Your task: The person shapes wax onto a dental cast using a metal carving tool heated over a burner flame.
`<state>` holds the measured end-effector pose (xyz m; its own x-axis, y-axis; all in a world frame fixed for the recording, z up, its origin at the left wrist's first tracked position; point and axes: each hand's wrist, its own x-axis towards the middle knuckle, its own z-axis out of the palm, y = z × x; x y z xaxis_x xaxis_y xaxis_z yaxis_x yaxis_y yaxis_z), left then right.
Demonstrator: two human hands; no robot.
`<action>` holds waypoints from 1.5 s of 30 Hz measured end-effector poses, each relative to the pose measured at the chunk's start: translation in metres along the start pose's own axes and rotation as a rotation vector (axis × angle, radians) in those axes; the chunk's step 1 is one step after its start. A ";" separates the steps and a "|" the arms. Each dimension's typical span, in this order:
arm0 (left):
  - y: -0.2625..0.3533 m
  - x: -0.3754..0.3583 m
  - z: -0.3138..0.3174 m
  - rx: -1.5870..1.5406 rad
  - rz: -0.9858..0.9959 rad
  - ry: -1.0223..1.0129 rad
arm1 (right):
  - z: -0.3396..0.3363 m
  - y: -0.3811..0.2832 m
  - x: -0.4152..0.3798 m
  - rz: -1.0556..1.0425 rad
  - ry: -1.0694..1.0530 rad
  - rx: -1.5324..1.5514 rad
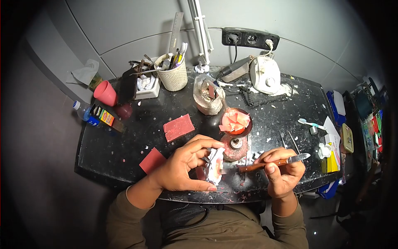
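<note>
My left hand is closed around a white plaster dental cast, gripping it between thumb and fingers. Pink wax shows along the side of the cast that faces right. In my right hand is a wax knife with a wooden handle. One metal end of it points up to the right; the other reaches left, close beside the cast's pink side. Just beyond the hands stands a spirit burner with a metal top. A small pan filled with crumpled pink wax pieces sits behind the burner.
Pink wax sheets lie on the black table to the left. Behind are a bag-lined container, a white basket of tools and a white motor unit. Metal tweezers and a toothbrush lie right.
</note>
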<state>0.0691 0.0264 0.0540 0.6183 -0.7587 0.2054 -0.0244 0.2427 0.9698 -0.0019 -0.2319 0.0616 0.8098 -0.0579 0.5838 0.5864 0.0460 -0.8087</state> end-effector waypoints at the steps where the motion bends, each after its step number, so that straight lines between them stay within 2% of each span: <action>1: -0.002 0.000 0.000 0.004 -0.001 0.009 | -0.001 0.001 -0.001 0.004 0.002 -0.006; 12: -0.002 0.000 -0.001 0.024 0.008 0.020 | -0.004 0.003 -0.002 -0.016 -0.008 -0.044; 14: -0.001 -0.001 -0.001 0.011 -0.012 0.015 | -0.002 0.002 -0.002 0.026 0.065 -0.040; 18: -0.003 0.000 -0.001 0.005 0.002 0.020 | -0.003 0.001 -0.001 0.015 0.015 -0.017; 21: -0.002 0.000 -0.001 0.012 -0.007 0.014 | -0.001 0.001 -0.002 0.077 0.068 -0.019; 23: -0.004 0.000 -0.001 0.028 0.002 0.018 | -0.003 0.003 -0.001 -0.016 -0.054 -0.037; 27: -0.003 0.000 0.000 0.014 0.001 0.017 | 0.002 0.002 -0.001 0.048 0.050 -0.042; 31: -0.002 0.000 0.000 0.022 -0.011 0.016 | -0.002 0.007 -0.002 -0.050 -0.030 -0.129; 33: -0.001 0.000 0.000 0.017 -0.014 0.019 | 0.004 0.005 0.000 0.020 0.074 -0.022; 37: -0.002 0.000 0.000 0.020 -0.003 0.018 | 0.000 0.002 -0.001 0.018 0.007 -0.088; 39: -0.002 0.000 0.000 0.006 -0.005 0.016 | 0.007 0.000 0.000 0.120 0.142 -0.001; 42: -0.002 0.000 0.000 -0.001 -0.006 0.016 | -0.002 0.004 -0.001 0.077 0.038 -0.090; 45: -0.002 0.000 0.000 0.009 -0.001 0.023 | 0.004 0.004 -0.001 0.112 0.112 -0.024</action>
<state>0.0687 0.0259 0.0521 0.6360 -0.7448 0.2020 -0.0315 0.2365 0.9711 -0.0004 -0.2275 0.0583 0.8620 -0.1646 0.4794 0.4908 0.0351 -0.8706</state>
